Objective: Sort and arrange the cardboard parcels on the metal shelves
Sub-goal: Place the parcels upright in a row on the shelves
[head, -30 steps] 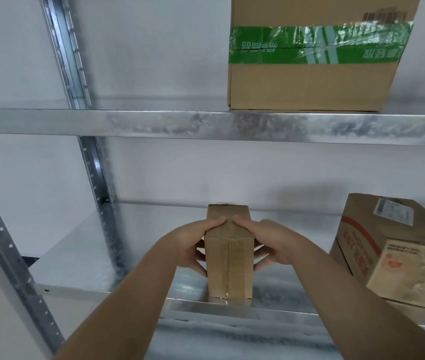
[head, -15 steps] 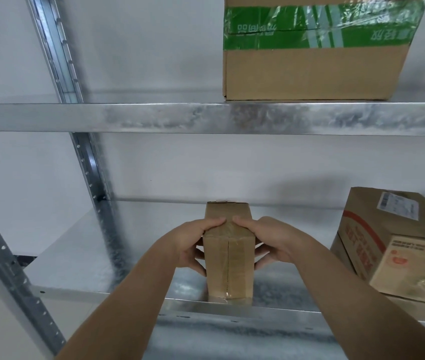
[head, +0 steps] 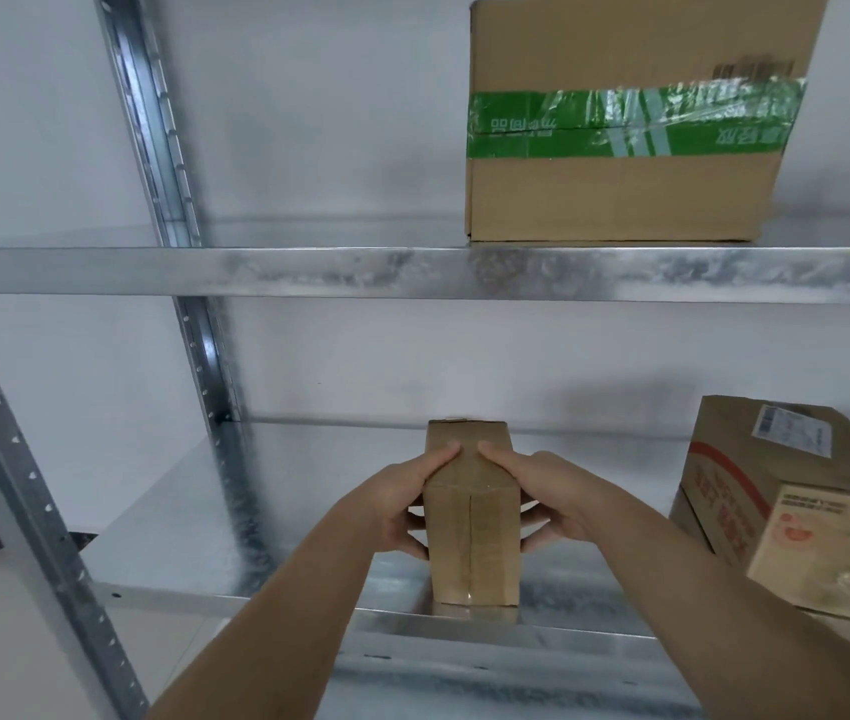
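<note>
Both hands, left point(head: 402, 504) and right point(head: 550, 498), still clasp the small box point(head: 472, 532) upright at the lower shelf's point(head: 178, 517) front edge, left of the printed parcel point(head: 797, 517); unmoved, it appears nearly placed.

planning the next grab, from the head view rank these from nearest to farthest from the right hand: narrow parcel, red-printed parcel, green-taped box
1. narrow parcel: gripped by the right hand and the left hand, mid lower shelf.
2. red-printed parcel: same shelf, off to the right, tilted.
3. green-taped box: on the upper shelf, above and right.
</note>
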